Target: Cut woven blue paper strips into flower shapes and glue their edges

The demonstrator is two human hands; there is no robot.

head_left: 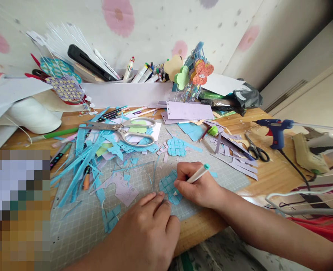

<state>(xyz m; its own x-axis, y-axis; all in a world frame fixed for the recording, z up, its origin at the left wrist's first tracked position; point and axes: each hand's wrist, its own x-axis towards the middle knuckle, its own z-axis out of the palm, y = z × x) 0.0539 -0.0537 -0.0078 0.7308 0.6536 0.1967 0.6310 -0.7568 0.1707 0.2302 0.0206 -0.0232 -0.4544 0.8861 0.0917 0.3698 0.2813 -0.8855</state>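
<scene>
My right hand (200, 186) is closed around a white marker (196, 174) with a teal end. The marker's tip touches a blue woven-paper flower shape (168, 183) lying on the grey cutting mat (84, 226). My left hand (155, 222) lies on the mat with its fingers stretched forward, fingertips at the near left edge of that blue shape. Its thumb side is partly hidden from me. Another blue woven flower shape (176, 146) sits just beyond my right hand. A cut lilac paper scrap (126, 191) lies to the left.
Large scissors (126, 131) rest on blue strips (81, 162) at the left. Small scissors (258, 150), a blue glue gun (276, 130) and its cord are on the right. Lilac cards (189, 111), a pen box (126, 94) and paper flowers (201, 72) stand behind.
</scene>
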